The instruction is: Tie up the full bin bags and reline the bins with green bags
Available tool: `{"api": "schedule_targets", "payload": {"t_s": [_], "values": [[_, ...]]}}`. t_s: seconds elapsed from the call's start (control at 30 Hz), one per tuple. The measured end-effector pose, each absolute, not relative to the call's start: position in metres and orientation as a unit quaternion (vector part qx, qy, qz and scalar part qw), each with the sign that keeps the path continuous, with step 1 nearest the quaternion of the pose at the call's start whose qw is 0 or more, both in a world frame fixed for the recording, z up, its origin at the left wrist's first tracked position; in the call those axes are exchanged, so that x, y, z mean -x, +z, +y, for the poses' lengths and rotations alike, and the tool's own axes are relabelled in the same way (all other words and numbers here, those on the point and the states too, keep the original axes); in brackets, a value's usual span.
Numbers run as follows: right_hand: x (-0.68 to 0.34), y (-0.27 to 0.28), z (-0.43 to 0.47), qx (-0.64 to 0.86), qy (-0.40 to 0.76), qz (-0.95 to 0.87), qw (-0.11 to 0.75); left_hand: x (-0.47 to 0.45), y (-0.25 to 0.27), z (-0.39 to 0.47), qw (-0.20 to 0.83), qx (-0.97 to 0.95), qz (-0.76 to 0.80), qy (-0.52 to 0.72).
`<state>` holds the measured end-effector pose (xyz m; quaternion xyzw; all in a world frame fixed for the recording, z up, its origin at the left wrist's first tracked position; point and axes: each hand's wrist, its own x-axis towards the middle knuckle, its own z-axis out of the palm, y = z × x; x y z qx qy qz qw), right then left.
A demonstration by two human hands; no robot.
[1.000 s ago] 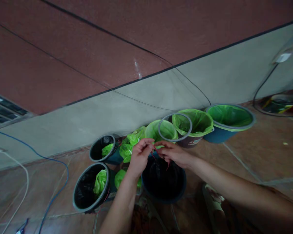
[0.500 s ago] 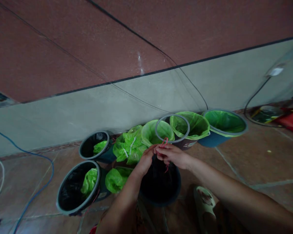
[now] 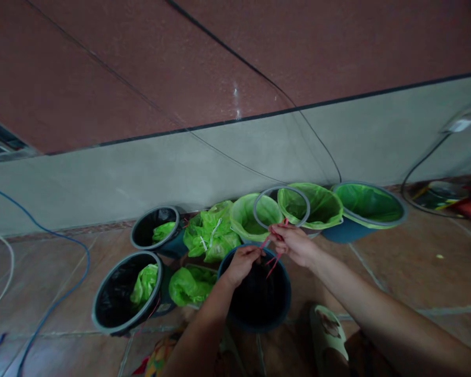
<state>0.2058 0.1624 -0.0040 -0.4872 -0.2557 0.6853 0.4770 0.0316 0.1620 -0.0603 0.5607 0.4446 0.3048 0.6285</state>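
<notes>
Over a dark round bin with a black inside, my two hands pinch a thin pink string. My right hand is the higher one, its fingers closed on the string near a small loop. Lower and to the left, my left hand grips the string between thumb and fingers at the bin's far rim. Loose ends of the string dangle over the bin opening. Just behind my right hand, a grey ring leans across green-lined bins. A green bag with white ties lies behind my left hand.
Bins with green liners line the wall at right. On the left stand two black-lined bins holding green plastic. A blue hose and a white hose cross the left floor. My slipper is beside the dark bin.
My hands have moved apart: the right up and to the right, the left lower, with the pink string now stretched between them. The view has shifted slightly left.
</notes>
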Motion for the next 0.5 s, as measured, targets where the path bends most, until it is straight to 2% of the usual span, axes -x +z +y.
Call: {"api": "schedule_targets", "payload": {"t_s": [0.2,0.37,0.5], "values": [[-0.199,0.008,0.159,0.537,0.641,-0.171,0.52,-0.039,-0.069,0.16,0.625,-0.545,0.478,0.288],[-0.181,0.006,0.152,0.494,0.592,-0.185,0.61,-0.046,-0.079,0.159,0.642,-0.489,0.512,0.294],[-0.171,0.004,0.15,0.454,0.581,-0.224,0.637,-0.051,-0.078,0.152,0.682,-0.519,0.445,0.26]]}}
